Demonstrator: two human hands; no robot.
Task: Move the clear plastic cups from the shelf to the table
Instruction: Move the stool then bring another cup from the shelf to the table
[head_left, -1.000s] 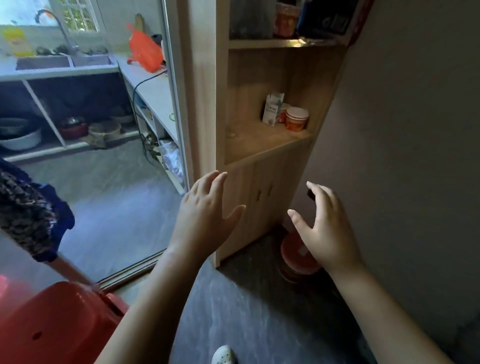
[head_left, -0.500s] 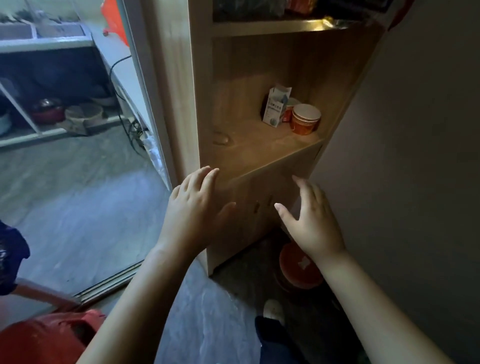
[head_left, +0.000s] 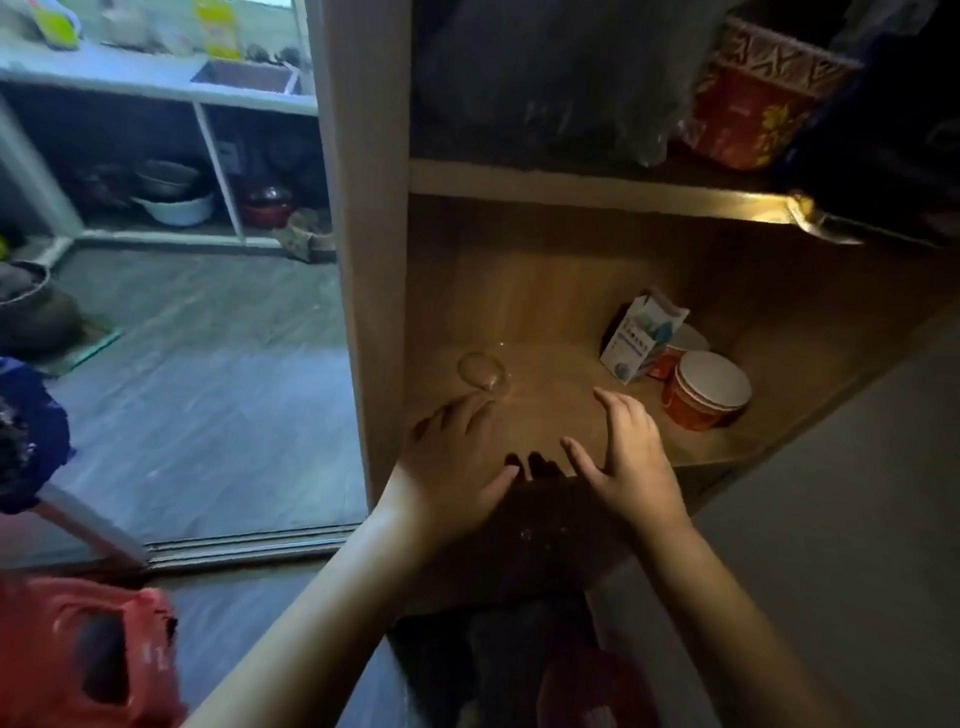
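Wooden corner cabinet (head_left: 374, 260), light-grained, standing against a plain wall on the right; open doorway to a kitchen on the left.

Lower open shelf (head_left: 561, 410): one clear plastic cup (head_left: 482, 370) at the left, toward the far side, faint against the wood; whether it stands upright or lies over cannot be told. White-and-blue carton (head_left: 641, 335), tilted, at the right rear. Red paper cup with white lid (head_left: 707, 391) just right of the carton and nearer; a second one (head_left: 680, 348) is partly hidden behind the carton.

Upper shelf (head_left: 597, 189): red patterned container (head_left: 753, 98) at the right, dark goods beside it, too dim to name.

Left hand (head_left: 457, 467): palm down over the near left of the lower shelf, fingers spread, empty; its fingertips (head_left: 480, 402) lie just near of the clear cup, contact not discernible.

Right hand (head_left: 631, 462): palm down over the near middle of the shelf, fingers loosely spread, thumb out to the left, holding nothing; near the carton and the lidded cup, apart from both.

Kitchen, far left: white counter (head_left: 156, 83) with a sink, bowls and pots on the open shelf beneath.

Near left corner: red plastic stool (head_left: 78, 654). Floor below the cabinet: a red round item (head_left: 597, 691), dim.
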